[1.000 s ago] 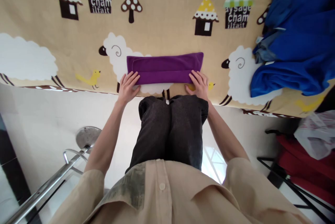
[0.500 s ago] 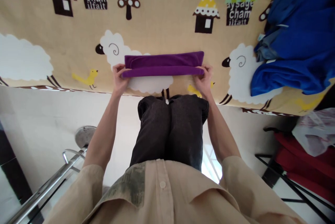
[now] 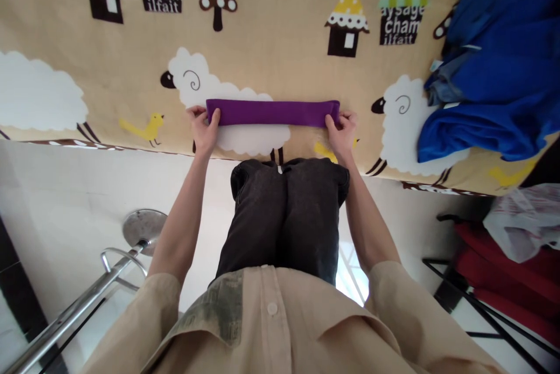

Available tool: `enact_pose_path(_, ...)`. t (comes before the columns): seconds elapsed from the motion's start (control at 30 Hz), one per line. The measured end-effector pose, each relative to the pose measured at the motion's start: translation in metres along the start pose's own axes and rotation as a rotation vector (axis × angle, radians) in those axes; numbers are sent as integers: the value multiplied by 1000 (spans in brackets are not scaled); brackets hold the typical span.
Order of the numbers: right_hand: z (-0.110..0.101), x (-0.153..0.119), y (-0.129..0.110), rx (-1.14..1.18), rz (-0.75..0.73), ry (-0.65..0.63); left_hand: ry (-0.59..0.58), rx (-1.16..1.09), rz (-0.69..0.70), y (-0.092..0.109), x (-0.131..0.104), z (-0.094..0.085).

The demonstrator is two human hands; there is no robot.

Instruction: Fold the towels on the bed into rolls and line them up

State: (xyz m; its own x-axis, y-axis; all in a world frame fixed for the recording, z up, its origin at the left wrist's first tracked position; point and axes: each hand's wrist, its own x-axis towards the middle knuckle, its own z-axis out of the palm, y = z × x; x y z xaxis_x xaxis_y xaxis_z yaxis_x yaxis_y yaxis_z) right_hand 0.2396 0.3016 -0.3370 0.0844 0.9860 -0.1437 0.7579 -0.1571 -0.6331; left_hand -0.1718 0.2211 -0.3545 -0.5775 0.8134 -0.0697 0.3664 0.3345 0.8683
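A purple cloth [image 3: 271, 112], folded into a long narrow strip, lies crosswise on the tan patterned bed sheet [image 3: 280, 41] near its front edge. My left hand [image 3: 205, 129] grips the strip's left end, thumb on top and the other fingers at the end and beneath. At the right end, my right hand [image 3: 341, 132] pinches the corner the same way. Whatever lies under the folded layers is hidden.
Crumpled blue clothes [image 3: 503, 70] are heaped at the right of the sheet. On the floor side stand a chrome stand with a round base [image 3: 144, 228] at left, and a red item [image 3: 503, 280] with a plastic bag [image 3: 525, 222] at right.
The nearer flap of the purple cloth has been turned over onto the farther part, so two bands have become one narrower strip. Both hands keep hold of the ends.
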Motion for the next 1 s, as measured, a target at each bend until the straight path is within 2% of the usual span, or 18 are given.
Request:
enact_pose_path(0.1, -9, 0, -8, 20, 1, 19, 168, 6, -175, 5, -21, -3)
enact_pose_path(0.13, -14, 1, -13, 11, -23, 20, 187, -26, -263, 8, -32, -4)
enact_pose_path(0.17, -19, 3, -19, -8, -59, 13, 146, -87, -359, 12, -45, -4)
enact_pose_path(0.2, -25, 6, -25, -30, -109, -7, 45, -176, -458, 17, -58, -3)
enact_pose_path(0.3, -36, 24, -46, -66, -272, -143, -370, -495, -682, 36, -86, 7)
enact_pose_path(0.33, -38, 32, -52, -69, -307, -213, -442, -578, -718, 43, -89, 13)
enact_pose_path(0.37, -38, 41, -58, -77, -328, -294, -465, -641, -737, 49, -87, 19)
enact_pose_path(0.47, -31, 69, -72, -173, -348, -570, -368, -719, -731, 60, -68, 41)
enact_pose_path(0.6, -15, 95, -86, -350, -372, -863, -184, -738, -663, 63, -37, 70)
enact_pose_path(0.67, -8, 100, -92, -397, -341, -936, -83, -747, -633, 62, -27, 83)
enact_pose_path(0.77, 1, 99, -106, -445, -235, -884, 16, -737, -581, 64, -14, 91)
enact_pose_path(0.83, 4, 94, -120, -488, -176, -854, 30, -729, -525, 69, -3, 85)
enact_pose_path(0.87, 6, 91, -129, -513, -175, -878, 32, -725, -486, 73, 3, 79)
enact_pose_path(0.93, 11, 84, -150, -541, -255, -958, 48, -693, -375, 84, 18, 59)
enact_pose_path(1.0, 21, 76, -176, -529, -390, -989, 81, -598, -237, 100, 38, 32)
